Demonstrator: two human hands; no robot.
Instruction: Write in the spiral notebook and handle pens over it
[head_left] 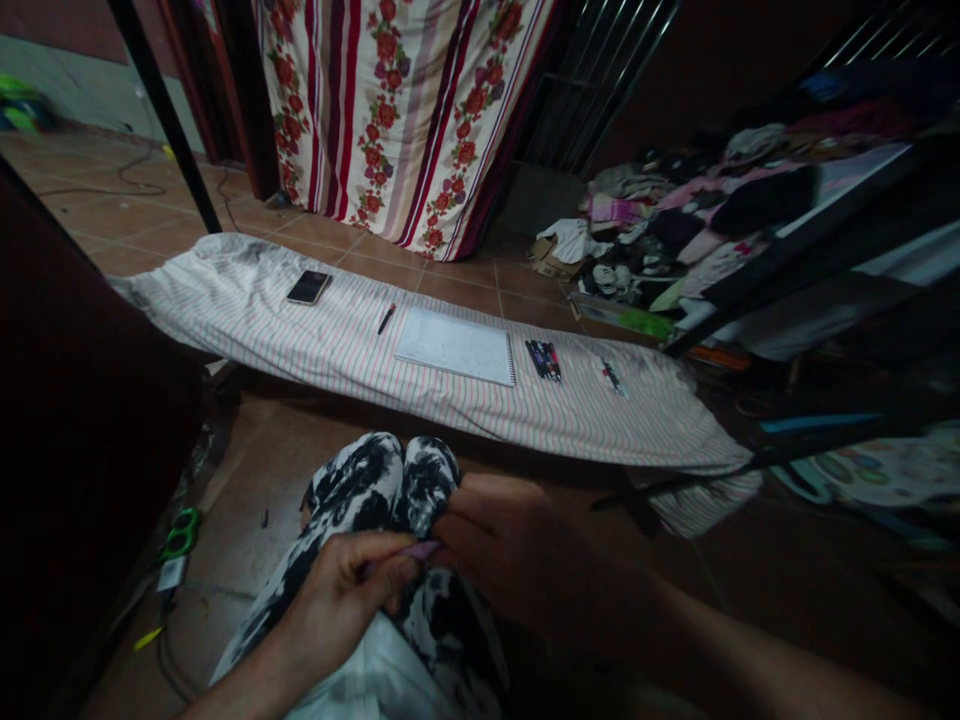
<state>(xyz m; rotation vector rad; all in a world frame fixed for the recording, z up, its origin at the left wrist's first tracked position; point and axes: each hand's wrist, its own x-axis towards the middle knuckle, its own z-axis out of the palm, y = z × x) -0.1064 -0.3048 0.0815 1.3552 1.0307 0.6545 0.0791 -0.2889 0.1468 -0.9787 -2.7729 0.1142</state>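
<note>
My left hand (346, 592) and my right hand (510, 545) meet over my knees, which are in black-and-white patterned trousers (390, 485). Both hands are closed, pinching a small thin pinkish object (421, 549) between them; I cannot make out what it is. In front of me a striped pink-and-white cloth covers a low long board (315, 345). On it lie a phone (308, 287), a pen (386, 318), a spiral notebook (455, 345) and a bunch of pens (544, 360).
A floral striped curtain (397, 110) hangs at the back. Heaps of clothes and clutter (675, 230) fill the right side by dark metal frames (810, 250). A dark panel (82, 420) stands at left, with green scissors (180, 535) and cables on the tiled floor.
</note>
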